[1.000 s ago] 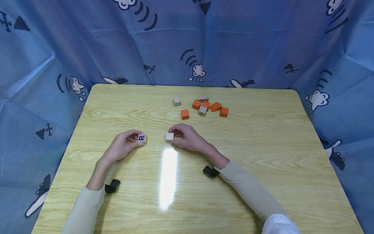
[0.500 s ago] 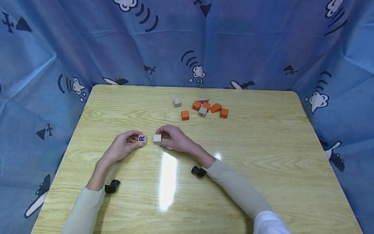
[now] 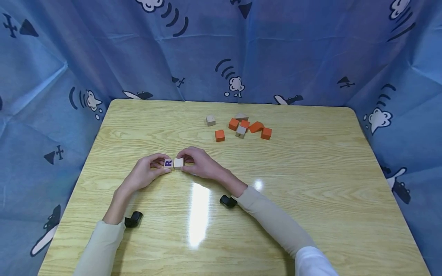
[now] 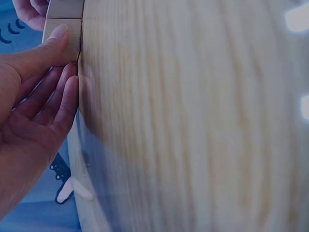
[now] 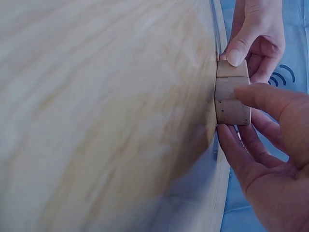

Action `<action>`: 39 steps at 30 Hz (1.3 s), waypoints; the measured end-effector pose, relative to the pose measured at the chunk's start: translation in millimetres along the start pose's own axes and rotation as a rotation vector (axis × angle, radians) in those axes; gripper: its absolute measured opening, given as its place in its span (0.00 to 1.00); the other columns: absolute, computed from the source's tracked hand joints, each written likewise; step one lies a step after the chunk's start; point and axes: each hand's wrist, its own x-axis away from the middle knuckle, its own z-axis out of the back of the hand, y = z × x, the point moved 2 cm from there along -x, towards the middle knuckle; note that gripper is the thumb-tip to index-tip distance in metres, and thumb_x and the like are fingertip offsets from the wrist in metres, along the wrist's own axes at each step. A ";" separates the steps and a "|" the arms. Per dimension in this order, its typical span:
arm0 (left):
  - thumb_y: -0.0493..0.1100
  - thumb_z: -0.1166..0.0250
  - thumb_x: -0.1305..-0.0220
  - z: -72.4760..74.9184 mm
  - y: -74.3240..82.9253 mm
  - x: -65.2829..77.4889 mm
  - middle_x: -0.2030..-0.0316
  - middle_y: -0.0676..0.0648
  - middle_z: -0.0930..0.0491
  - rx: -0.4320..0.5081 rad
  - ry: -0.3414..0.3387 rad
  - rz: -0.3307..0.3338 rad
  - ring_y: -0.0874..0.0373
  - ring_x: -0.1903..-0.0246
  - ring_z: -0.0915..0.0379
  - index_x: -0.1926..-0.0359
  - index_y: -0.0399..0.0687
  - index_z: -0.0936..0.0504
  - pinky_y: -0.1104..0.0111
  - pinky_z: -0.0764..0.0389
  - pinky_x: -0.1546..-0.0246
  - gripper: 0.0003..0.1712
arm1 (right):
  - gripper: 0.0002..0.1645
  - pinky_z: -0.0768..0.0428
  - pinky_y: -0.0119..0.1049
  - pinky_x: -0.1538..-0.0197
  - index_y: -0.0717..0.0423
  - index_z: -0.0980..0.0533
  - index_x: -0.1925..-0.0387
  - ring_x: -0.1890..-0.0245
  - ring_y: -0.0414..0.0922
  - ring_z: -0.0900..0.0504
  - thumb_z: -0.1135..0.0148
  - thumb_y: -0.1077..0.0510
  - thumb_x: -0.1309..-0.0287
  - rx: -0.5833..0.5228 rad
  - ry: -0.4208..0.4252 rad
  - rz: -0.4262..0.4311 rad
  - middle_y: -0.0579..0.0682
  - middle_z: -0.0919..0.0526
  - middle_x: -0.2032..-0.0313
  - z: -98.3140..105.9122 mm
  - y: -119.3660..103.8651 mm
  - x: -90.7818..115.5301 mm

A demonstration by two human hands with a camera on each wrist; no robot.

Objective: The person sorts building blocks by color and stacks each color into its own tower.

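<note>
In the head view my left hand (image 3: 145, 173) pinches a pale wooden cube (image 3: 168, 163) between thumb and fingers. A purple letter R shows on its top. My right hand (image 3: 202, 164) grips a second pale cube (image 3: 178, 163) with a plain top, directly right of the lettered one. Seen from the left wrist, the thumb lies on the side of the lettered cube (image 4: 72, 41), and the other block (image 4: 66, 8) meets it. The right wrist view shows the plain cube (image 5: 232, 113) against the table, touching the lettered one (image 5: 231, 69).
Farther back on the wooden table (image 3: 310, 172) lies a loose group of orange blocks (image 3: 256, 127) and grey-beige blocks (image 3: 241, 132). A pale cube (image 3: 210, 120) and an orange cube (image 3: 220, 135) sit left of it. Blue printed cloth (image 3: 207, 50) hangs behind the table.
My right hand has slid the plain cube leftward over the table until it meets the lettered cube. The left hand has stayed put, holding its cube.
</note>
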 end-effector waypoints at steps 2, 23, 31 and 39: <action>0.35 0.26 0.36 0.5 -0.6 0.7 0.55 0.39 0.17 0.003 0.002 0.003 0.49 0.57 0.19 0.43 0.36 0.19 0.66 0.17 0.54 0.22 | 0.20 0.21 0.33 0.40 0.67 0.23 0.44 0.46 0.48 0.19 0.31 0.70 0.37 0.005 -0.002 0.009 0.59 0.21 0.46 -0.4 -0.6 -1.2; 0.36 0.26 0.37 2.5 -5.2 3.9 0.54 0.39 0.17 -0.010 0.011 0.003 0.49 0.57 0.18 0.42 0.37 0.18 0.66 0.16 0.57 0.23 | 0.23 0.22 0.41 0.40 0.66 0.24 0.41 0.46 0.50 0.20 0.32 0.57 0.31 0.136 0.035 0.020 0.58 0.18 0.47 33.0 -4.0 -11.8; 0.36 0.26 0.37 1.4 -3.6 0.6 0.55 0.40 0.17 -0.003 0.010 -0.003 0.50 0.57 0.18 0.43 0.38 0.18 0.66 0.16 0.56 0.22 | 0.20 0.21 0.41 0.43 0.66 0.23 0.42 0.48 0.49 0.20 0.35 0.59 0.30 0.214 0.170 0.007 0.60 0.19 0.48 62.4 3.9 -19.2; 0.35 0.26 0.37 0.2 -3.7 0.8 0.55 0.40 0.17 0.000 0.007 0.002 0.50 0.57 0.18 0.43 0.37 0.18 0.66 0.16 0.55 0.21 | 0.20 0.23 0.45 0.41 0.66 0.23 0.42 0.46 0.56 0.22 0.34 0.61 0.31 0.336 0.263 -0.009 0.63 0.20 0.46 92.2 12.9 -27.4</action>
